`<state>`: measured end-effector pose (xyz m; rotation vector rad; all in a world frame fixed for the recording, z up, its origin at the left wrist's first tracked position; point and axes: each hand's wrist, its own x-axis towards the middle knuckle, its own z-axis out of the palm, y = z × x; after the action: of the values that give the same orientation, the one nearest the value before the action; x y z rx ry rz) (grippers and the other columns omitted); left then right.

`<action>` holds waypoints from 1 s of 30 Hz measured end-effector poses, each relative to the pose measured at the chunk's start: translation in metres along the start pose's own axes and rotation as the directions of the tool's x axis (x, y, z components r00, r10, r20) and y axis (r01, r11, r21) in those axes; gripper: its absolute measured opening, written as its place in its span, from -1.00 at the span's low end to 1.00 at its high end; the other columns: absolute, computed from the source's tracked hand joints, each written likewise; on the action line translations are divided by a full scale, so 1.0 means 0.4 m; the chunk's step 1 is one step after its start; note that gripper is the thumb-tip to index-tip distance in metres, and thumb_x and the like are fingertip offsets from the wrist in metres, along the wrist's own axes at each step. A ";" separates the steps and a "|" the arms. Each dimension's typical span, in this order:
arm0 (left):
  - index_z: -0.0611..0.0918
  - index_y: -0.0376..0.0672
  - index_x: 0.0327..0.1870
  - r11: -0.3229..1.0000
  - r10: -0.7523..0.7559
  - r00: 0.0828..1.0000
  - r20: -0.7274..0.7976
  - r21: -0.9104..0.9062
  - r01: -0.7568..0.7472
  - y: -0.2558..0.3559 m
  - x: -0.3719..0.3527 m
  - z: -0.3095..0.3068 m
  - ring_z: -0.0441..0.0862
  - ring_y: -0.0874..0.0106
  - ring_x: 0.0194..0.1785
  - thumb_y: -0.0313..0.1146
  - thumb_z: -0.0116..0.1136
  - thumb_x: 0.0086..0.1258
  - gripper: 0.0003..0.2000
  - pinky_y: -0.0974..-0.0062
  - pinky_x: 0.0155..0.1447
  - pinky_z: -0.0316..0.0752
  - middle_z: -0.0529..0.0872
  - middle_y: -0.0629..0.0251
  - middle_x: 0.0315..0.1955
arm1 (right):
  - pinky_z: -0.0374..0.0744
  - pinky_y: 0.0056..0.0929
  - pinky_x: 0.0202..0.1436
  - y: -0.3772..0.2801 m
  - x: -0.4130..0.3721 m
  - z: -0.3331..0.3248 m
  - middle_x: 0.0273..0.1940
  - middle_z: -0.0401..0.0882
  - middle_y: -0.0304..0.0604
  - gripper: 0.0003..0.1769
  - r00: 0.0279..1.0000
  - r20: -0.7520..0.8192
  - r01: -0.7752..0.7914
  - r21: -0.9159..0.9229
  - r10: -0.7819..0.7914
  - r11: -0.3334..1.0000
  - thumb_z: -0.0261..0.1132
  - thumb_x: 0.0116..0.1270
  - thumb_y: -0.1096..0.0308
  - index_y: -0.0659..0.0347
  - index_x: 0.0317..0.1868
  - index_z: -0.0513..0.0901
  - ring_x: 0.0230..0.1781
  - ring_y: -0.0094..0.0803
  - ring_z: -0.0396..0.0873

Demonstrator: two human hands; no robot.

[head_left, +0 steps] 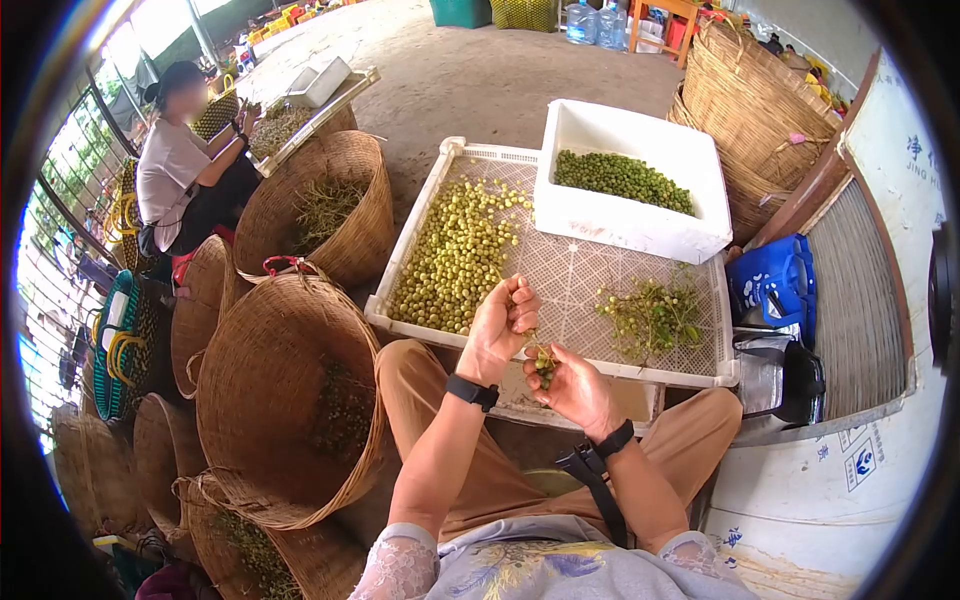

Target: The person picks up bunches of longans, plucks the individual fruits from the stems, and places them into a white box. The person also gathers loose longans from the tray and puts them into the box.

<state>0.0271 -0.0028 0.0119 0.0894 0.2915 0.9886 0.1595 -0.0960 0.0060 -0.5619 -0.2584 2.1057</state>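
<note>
My left hand point(503, 325) has its fingers curled in a pinch at the near edge of a white mesh tray point(565, 290). Just right of it, my right hand point(577, 390) holds a small sprig of green berries point(543, 368), whose stem reaches up towards my left fingers. What my left fingers pinch is too small to make out. Loose yellow-green berries point(455, 255) cover the tray's left side. A leafy bunch of stems with berries point(655, 318) lies at its right. A white foam box point(640, 232) with darker green berries point(622, 180) stands on the tray's far right part.
Wicker baskets point(285, 400) crowd the left, some holding stems. A co-worker point(185, 160) sits at the upper left beside another tray point(320, 110). Tall baskets point(750, 110) and a blue bag point(775, 285) stand at the right, near a white panel point(820, 500).
</note>
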 end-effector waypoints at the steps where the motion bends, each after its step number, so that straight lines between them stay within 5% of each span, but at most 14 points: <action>1: 0.36 -0.15 -0.39 1.000 0.012 1.000 -0.011 0.024 -0.012 -0.001 0.000 0.001 0.07 0.67 -0.62 -0.37 -0.26 0.45 -0.83 0.75 -0.67 0.01 0.25 0.50 -0.61 | 0.39 -0.56 -0.43 0.001 0.002 -0.003 -0.37 0.48 -0.17 -0.71 1.000 0.000 0.000 0.000 0.000 1.000 0.06 0.35 0.21 0.29 -0.15 0.50 -0.37 -0.44 0.45; 10: 0.36 -0.14 -0.39 0.997 0.027 0.999 -0.034 0.067 -0.025 0.010 -0.001 -0.001 0.08 0.68 -0.62 -0.37 -0.25 0.44 -0.84 0.75 -0.67 0.00 0.26 0.51 -0.61 | 0.34 -0.62 -0.50 0.014 -0.003 -0.034 -0.41 0.46 -0.24 -0.84 0.988 -0.067 0.136 -0.079 -0.141 0.988 0.11 0.33 0.37 0.30 -0.21 0.50 -0.52 -0.56 0.36; 15: 0.37 -0.13 -0.39 1.000 -0.007 1.000 0.016 0.024 0.007 0.014 -0.014 0.003 0.08 0.68 -0.62 -0.36 -0.23 0.44 -0.84 0.75 -0.67 0.00 0.26 0.51 -0.61 | 0.29 -0.66 -0.57 0.011 0.020 -0.095 -0.48 0.45 -0.27 -0.85 0.885 -0.192 0.261 -0.551 -0.425 0.792 0.11 0.34 0.36 0.30 -0.24 0.49 -0.57 -0.62 0.34; 19: 0.38 -0.13 -0.39 0.996 0.040 0.999 0.035 0.083 -0.043 0.029 -0.032 0.032 0.09 0.69 -0.62 -0.35 -0.22 0.44 -0.84 0.74 -0.66 0.00 0.25 0.52 -0.61 | 0.28 -0.68 -0.57 0.000 0.003 -0.096 -0.50 0.44 -0.30 -0.83 0.915 -0.219 0.231 -0.402 -0.338 0.886 0.11 0.34 0.34 0.29 -0.24 0.49 -0.58 -0.63 0.33; 23: 0.41 -0.10 -0.37 0.905 0.023 1.000 -0.012 0.426 -0.016 0.000 -0.063 0.037 0.07 0.71 -0.64 -0.41 -0.15 0.38 -0.90 0.76 -0.63 -0.02 0.22 0.56 -0.64 | 0.28 -0.68 -0.58 -0.035 -0.005 -0.066 -0.52 0.42 -0.32 -0.82 0.911 -0.118 0.340 -0.329 -0.396 0.881 0.10 0.36 0.33 0.29 -0.22 0.49 -0.59 -0.65 0.33; 25: 0.44 -0.13 -0.36 0.730 -0.013 0.995 -0.098 0.679 0.076 -0.034 -0.080 0.040 0.08 0.72 -0.64 -0.38 -0.11 0.38 -0.90 0.75 -0.63 -0.01 0.23 0.55 -0.65 | 0.27 -0.69 -0.58 -0.057 -0.009 -0.045 -0.53 0.40 -0.33 -0.82 0.895 -0.123 0.366 -0.348 -0.430 0.863 0.09 0.37 0.32 0.29 -0.21 0.50 -0.59 -0.66 0.33; 30: 0.44 -0.18 -0.41 0.598 -0.041 0.998 -0.045 0.799 0.061 -0.097 -0.084 0.043 0.09 0.73 -0.68 -0.21 -0.06 0.43 -0.75 0.72 -0.64 0.05 0.26 0.56 -0.67 | 0.24 -0.72 -0.58 -0.081 -0.013 -0.021 -0.58 0.36 -0.37 -0.82 0.847 -0.035 0.382 -0.653 -0.530 0.654 0.06 0.39 0.33 0.26 -0.23 0.50 -0.62 -0.70 0.27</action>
<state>0.0460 -0.0511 0.0273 0.9061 0.7522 0.7285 0.1898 -0.0822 0.0127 -1.0016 -0.9025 1.4012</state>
